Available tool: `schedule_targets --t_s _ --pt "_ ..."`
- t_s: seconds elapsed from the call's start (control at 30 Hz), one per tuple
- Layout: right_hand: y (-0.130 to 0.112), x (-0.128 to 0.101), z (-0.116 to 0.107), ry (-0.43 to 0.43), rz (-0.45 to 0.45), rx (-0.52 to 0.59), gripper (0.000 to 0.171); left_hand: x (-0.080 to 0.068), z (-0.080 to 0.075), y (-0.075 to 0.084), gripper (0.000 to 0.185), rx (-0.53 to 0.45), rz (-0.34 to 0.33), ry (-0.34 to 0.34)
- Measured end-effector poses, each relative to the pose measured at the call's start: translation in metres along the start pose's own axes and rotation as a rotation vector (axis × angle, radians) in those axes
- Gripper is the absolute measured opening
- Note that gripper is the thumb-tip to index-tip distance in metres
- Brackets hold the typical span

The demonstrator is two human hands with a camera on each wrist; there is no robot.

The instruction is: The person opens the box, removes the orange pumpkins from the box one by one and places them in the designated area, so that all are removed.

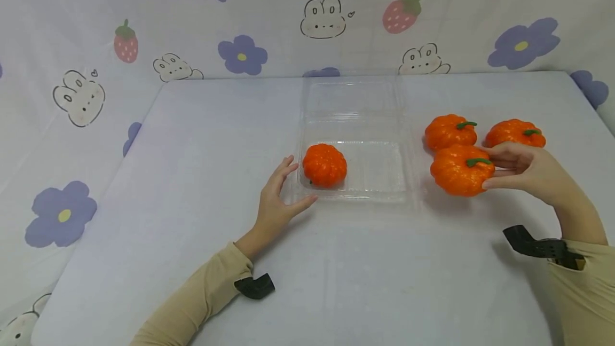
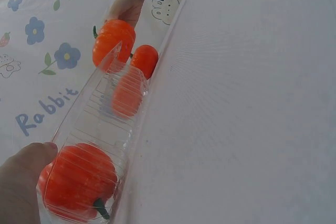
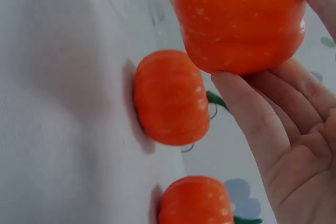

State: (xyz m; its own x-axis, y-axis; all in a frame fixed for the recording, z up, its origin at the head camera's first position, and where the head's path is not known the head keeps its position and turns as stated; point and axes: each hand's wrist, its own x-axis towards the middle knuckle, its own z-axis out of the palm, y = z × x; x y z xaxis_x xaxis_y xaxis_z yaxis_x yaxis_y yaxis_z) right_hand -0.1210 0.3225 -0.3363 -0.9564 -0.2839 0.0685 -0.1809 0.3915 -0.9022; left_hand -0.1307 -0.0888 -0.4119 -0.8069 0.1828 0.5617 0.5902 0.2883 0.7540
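Right hand grips the nearest pumpkin from its right side, thumb and fingers curled round it, green stem facing up and toward the hand. The right wrist view shows this held pumpkin raised off the table, fingers wrapped under it. It sits right of the clear plastic box, well apart from the box rim.

2 more pumpkins on the table behind the held one: one at back left, one at back right, both with green stems, close to each other and just behind the hand. Right wrist view shows both resting on the cloth.

Left hand lies on the table at the box's left front corner, fingers straight and spread, holding nothing; fingertips touch or nearly touch the box wall, cannot tell which. Left wrist view has the thumb right against the box edge.

1 pumpkin already sits inside the box, in the left end of the tray, just beside the left hand's fingers. Box lid is hinged open and lies flat behind the tray.

Table is covered in pale cloth. Backdrop is a sheet printed with rabbits, strawberries, purple flowers. Both sleeves tan, dark strap at each wrist.
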Motion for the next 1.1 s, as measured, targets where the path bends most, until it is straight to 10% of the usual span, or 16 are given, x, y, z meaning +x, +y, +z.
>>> schedule_targets --t_s 0.47,1.1 --pt "0.024 0.000 -0.005 0.012 0.186 -0.201 0.043 -0.002 0.000 0.002 0.060 0.009 -0.001 0.000" --pt "0.029 0.000 -0.002 -0.043 0.254 -0.194 0.047 -0.001 0.002 0.001 0.060 -0.005 -0.012 -0.005"
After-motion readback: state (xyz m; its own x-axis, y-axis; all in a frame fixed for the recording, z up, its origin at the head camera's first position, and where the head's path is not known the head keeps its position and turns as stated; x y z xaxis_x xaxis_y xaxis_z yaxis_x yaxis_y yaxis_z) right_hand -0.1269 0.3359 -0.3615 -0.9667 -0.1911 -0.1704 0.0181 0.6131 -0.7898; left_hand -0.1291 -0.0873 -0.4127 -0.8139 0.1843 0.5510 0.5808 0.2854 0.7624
